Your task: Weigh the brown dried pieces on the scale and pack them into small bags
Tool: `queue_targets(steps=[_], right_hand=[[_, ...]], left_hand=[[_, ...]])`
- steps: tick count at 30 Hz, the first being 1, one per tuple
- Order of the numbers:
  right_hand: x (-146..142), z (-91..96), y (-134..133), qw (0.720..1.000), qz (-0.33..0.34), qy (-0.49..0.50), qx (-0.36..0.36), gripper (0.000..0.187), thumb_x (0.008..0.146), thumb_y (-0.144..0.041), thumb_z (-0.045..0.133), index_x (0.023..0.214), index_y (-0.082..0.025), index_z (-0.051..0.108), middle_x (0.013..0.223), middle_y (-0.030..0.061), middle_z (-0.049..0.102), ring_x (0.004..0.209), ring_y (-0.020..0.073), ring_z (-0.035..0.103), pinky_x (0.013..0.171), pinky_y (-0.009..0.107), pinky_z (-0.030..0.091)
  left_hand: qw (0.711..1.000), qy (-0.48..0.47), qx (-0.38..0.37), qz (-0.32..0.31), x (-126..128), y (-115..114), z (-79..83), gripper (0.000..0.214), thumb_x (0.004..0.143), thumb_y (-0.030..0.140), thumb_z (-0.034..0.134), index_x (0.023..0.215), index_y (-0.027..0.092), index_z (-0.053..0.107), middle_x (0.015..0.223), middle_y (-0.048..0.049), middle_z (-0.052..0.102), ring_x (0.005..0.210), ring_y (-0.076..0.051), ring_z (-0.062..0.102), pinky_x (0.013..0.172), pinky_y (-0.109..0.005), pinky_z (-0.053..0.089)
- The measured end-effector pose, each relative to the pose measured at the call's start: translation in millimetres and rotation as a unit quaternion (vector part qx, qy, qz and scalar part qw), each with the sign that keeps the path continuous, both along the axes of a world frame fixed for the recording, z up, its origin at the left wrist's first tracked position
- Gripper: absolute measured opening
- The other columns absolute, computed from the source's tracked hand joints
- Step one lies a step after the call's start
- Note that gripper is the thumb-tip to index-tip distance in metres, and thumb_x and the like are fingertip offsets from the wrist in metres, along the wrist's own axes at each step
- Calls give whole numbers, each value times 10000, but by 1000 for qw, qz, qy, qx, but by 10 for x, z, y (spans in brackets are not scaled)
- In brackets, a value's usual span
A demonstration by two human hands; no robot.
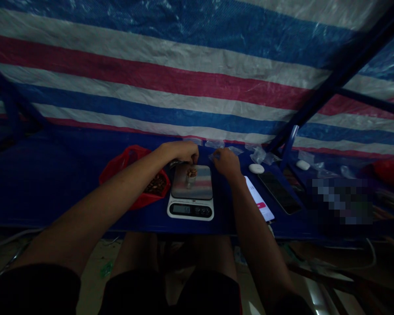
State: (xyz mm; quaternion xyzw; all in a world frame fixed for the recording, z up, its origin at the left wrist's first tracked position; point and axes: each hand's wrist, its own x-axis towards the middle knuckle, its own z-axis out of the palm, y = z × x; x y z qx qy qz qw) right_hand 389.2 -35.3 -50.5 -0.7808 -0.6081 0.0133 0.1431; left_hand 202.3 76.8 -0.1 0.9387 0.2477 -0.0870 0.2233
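A white digital kitchen scale (191, 209) with a shiny steel top sits on the blue table (52, 183). A small cup (191, 175) with brownish bits in it stands on the scale's platform. My left hand (181, 152) hovers just above and behind the cup, fingers curled and pinched on something I cannot make out. My right hand (226, 162) rests to the right of the scale, fingers closed near small clear plastic bags (216, 144). A red plastic bag (136, 175) with brown pieces inside lies left of the scale.
Two phones (279, 192) lie right of the scale, one lit (260, 203). Two small white oval objects (256, 168) sit further back. A striped blue, white and red tarp (184, 74) hangs behind. A dark blue metal pole (331, 83) slants up at right.
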Motion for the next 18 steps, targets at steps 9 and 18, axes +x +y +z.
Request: queue_targets(steps=[9, 18], right_hand=[[15, -18, -11, 999, 9, 19, 37, 313, 1000, -274, 582, 1257, -174, 729, 1324, 173, 722, 1225, 336, 673, 1053, 462, 502], [34, -77, 24, 996, 40, 37, 64, 282, 992, -261, 612, 1231, -170, 730, 1332, 157, 728, 1248, 316, 671, 1087, 452, 503]], left_hand=[[981, -187, -42, 22, -523, -364, 389, 212, 880, 205, 722, 1027, 241, 870, 1032, -27, 855, 902, -202, 776, 812, -274, 546], [979, -201, -17, -24, -583, -715, 445, 243, 917, 194, 652, 936, 296, 872, 993, -23, 841, 908, -201, 771, 854, -303, 547]])
